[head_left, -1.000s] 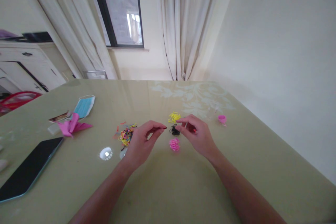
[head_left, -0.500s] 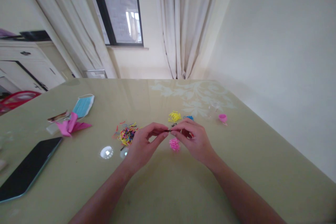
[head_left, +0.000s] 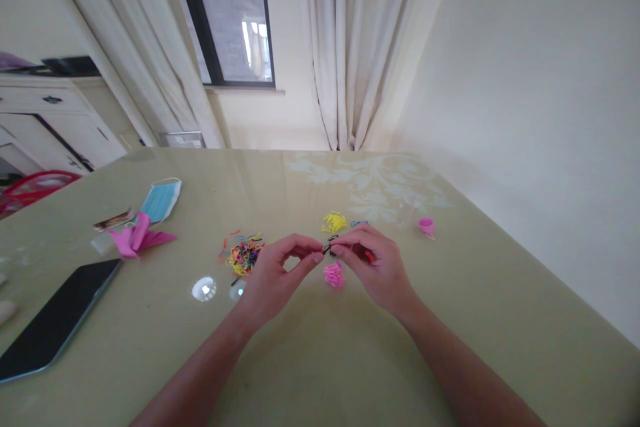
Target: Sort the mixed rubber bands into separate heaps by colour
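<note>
My left hand (head_left: pixel 280 272) pinches a small black rubber band (head_left: pixel 327 249) between thumb and forefinger. Facing it, my right hand (head_left: pixel 376 265) has its thumb and forefinger closed at the band's other end. Something red shows under the right hand's curled fingers. Just below the fingertips lies a small pile of pink rubber bands (head_left: pixel 334 275); beyond them sit yellow rubber bands (head_left: pixel 334 221) and blue rubber bands (head_left: pixel 359 223), the blue ones partly hidden by my right hand. Left of my left hand is a mixed heap of coloured rubber bands (head_left: pixel 244 256).
On the glass-topped table (head_left: pixel 320 373) lie a tablet (head_left: pixel 57 320), a pink folded paper piece (head_left: pixel 136 240) and a blue face mask (head_left: pixel 162 200) at the left. A small pink cup (head_left: pixel 426 225) stands at the right. A wall (head_left: pixel 540 133) borders the right side.
My fingertips have drawn slightly apart, the right hand shifting a little to the right, and more of the black rubber band shows between them. The view has shifted slightly.
</note>
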`<state>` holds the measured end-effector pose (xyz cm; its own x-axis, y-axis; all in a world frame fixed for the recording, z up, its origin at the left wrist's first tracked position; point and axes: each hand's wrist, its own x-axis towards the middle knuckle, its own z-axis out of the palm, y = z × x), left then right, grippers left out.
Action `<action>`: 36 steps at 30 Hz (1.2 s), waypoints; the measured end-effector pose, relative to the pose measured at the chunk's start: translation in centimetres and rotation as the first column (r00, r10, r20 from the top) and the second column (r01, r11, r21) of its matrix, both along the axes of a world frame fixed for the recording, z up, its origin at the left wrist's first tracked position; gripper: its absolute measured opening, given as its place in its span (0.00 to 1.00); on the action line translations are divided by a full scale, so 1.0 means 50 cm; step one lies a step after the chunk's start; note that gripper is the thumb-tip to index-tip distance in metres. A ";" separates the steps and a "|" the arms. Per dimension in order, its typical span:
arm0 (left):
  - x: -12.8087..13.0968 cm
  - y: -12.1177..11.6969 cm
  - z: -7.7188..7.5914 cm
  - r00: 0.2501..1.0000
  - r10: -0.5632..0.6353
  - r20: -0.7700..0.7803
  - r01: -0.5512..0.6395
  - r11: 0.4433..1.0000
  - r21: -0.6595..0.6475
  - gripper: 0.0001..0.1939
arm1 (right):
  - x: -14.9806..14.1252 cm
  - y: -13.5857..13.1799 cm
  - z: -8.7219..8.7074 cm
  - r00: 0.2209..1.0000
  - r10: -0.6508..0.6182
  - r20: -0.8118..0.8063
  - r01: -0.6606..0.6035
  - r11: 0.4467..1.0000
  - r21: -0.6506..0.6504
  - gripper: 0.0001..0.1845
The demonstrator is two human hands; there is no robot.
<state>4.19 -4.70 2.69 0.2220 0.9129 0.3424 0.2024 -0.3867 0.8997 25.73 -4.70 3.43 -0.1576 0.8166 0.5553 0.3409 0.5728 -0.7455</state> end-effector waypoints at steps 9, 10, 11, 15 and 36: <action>0.000 -0.002 0.000 1.000 0.002 0.009 -0.001 1.000 -0.015 0.08 | 0.003 -0.002 0.004 1.000 -0.014 0.018 0.015 0.999 -0.030 0.07; 0.000 -0.001 0.000 1.000 0.002 0.010 -0.002 1.000 -0.016 0.08 | 0.003 -0.002 0.005 1.000 -0.008 0.024 0.008 0.999 -0.034 0.08; 0.000 -0.001 0.000 1.000 0.003 0.011 -0.003 1.000 -0.016 0.08 | 0.003 -0.002 0.007 1.000 0.002 0.030 -0.001 0.999 -0.038 0.09; 0.001 -0.002 0.003 1.000 0.012 0.014 -0.012 1.000 -0.014 0.08 | 0.003 -0.003 0.010 0.999 0.041 0.031 -0.040 0.999 -0.030 0.08; -0.001 -0.003 0.000 0.998 0.002 0.067 -0.001 1.000 -0.011 0.09 | 0.008 -0.004 0.011 0.999 0.034 0.014 -0.034 0.999 0.018 0.07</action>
